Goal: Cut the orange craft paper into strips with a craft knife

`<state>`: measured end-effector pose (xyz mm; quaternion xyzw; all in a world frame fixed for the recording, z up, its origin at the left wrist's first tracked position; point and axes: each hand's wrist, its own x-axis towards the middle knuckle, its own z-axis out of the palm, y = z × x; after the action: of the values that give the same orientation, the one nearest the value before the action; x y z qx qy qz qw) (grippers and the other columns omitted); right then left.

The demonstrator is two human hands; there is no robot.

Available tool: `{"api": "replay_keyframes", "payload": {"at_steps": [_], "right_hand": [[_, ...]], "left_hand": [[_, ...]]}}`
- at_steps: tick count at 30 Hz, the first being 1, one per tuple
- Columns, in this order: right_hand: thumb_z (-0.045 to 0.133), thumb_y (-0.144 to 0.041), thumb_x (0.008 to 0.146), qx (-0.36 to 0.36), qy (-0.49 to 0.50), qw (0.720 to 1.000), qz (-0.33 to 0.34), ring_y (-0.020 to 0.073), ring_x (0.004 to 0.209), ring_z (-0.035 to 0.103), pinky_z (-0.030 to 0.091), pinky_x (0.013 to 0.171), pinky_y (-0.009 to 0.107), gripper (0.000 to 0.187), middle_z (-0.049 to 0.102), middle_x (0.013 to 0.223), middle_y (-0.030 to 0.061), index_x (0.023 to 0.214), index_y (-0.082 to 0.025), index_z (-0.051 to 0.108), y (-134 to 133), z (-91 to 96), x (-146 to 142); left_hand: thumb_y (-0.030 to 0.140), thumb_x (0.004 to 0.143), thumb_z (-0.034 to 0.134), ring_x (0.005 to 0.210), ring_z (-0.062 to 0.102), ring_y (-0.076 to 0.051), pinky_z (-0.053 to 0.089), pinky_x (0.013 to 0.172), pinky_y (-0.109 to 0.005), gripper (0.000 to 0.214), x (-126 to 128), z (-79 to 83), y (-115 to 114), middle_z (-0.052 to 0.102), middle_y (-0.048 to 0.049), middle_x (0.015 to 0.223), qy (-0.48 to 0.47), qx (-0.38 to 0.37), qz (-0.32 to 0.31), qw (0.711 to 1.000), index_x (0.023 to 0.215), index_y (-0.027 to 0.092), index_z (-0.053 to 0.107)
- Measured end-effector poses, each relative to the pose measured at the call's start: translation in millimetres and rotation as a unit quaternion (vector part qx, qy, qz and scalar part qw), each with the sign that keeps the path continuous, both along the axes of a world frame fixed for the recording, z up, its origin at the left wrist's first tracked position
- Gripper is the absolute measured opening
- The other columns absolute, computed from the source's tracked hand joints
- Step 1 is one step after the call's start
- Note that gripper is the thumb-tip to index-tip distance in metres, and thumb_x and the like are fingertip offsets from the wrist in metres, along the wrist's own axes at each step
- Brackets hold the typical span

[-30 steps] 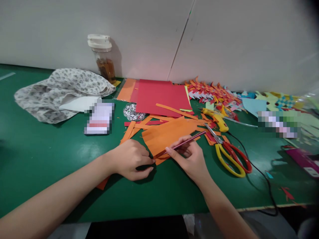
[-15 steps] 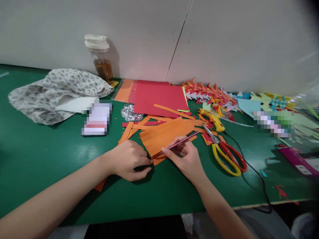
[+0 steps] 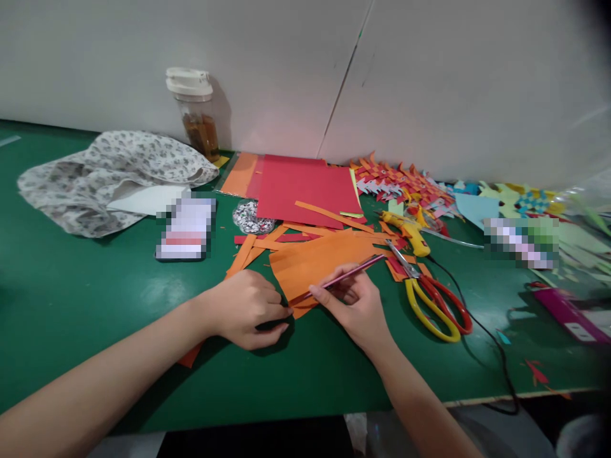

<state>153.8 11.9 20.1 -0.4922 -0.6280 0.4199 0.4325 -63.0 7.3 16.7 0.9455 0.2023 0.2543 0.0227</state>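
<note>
A thin dark-pink pencil point(image 3: 358, 270) slants across a sheet of orange paper point(image 3: 315, 254) with one corner pointing toward me. My right hand point(image 3: 358, 308) is closed around the pencil, thumb on its near side, the other fingers partly hidden beneath. The pencil's lower end reaches the paper's near corner. There, the curled fingertips of my left hand point(image 3: 251, 308) meet the paper's edge, with its thumb lower down; the exact grip is partly hidden. More orange paper point(image 3: 191, 356) shows from under my left wrist.
Scissors point(image 3: 432, 305) with red and yellow handles and a yellow glue gun point(image 3: 405, 232) lie right of the paper. Behind are orange strips point(image 3: 245, 251) and red sheets point(image 3: 305, 191). A phone point(image 3: 188, 229), patterned cloth point(image 3: 109, 178) and drink bottle point(image 3: 198, 114) are at left.
Both hands stay almost in place, with the pencil still across the orange paper. The view has shifted very slightly.
</note>
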Motion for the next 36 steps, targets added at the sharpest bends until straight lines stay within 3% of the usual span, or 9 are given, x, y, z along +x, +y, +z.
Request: {"api": "replay_keyframes", "payload": {"at_steps": [12, 19, 26, 36], "right_hand": [[0.078, -0.037, 0.071, 0.015, 0.013, 0.999, -0.034, 0.0187, 0.068, 0.068, 0.057, 0.063, 0.03, 0.033, 0.064, 0.073, 0.0003, 0.081, -0.024, 0.05, 0.7, -0.8, 1.2], [0.077, -0.037, 0.072, 0.027, -0.008, 0.999, -0.016, 0.0182, 0.064, 0.067, 0.057, 0.059, 0.029, 0.032, 0.064, 0.069, -0.0003, 0.081, -0.024, 0.049, -0.2, 0.5, 0.3], [0.076, -0.036, 0.072, 0.03, -0.013, 0.999, -0.013, 0.0193, 0.066, 0.068, 0.057, 0.06, 0.03, 0.031, 0.065, 0.07, 0.0007, 0.08, -0.024, 0.048, -0.1, -0.9, -0.6], [0.077, -0.036, 0.072, 0.034, -0.017, 0.999, -0.022, 0.0195, 0.067, 0.068, 0.057, 0.06, 0.031, 0.031, 0.065, 0.071, 0.001, 0.081, -0.024, 0.05, 0.5, -0.2, -1.0]], "left_hand": [[0.025, 0.087, 0.049, 0.051, 0.058, -0.015, 0.037, 0.045, -0.029, 0.023, -1.3, -5.9, 1.0, 0.061, -0.0017, 0.056, 0.006, -0.012, -0.003, 1.0, 0.084, 0.015, 0.07], [0.025, 0.087, 0.047, 0.049, 0.055, -0.015, 0.038, 0.044, -0.03, 0.024, -1.7, -4.7, 0.5, 0.059, -0.0008, 0.055, 0.015, -0.009, 0.0, 1.0, 0.086, 0.016, 0.07], [0.028, 0.088, 0.048, 0.056, 0.06, -0.016, 0.04, 0.05, -0.028, 0.034, -0.8, -1.6, 0.7, 0.067, -0.0033, 0.068, 0.052, -0.042, -0.013, 0.998, 0.114, 0.014, 0.064], [0.033, 0.089, 0.051, 0.054, 0.06, -0.015, 0.037, 0.048, -0.028, 0.033, -2.2, -2.7, 1.2, 0.064, -0.0018, 0.062, 0.071, -0.073, -0.002, 0.995, 0.114, 0.019, 0.067]]}}
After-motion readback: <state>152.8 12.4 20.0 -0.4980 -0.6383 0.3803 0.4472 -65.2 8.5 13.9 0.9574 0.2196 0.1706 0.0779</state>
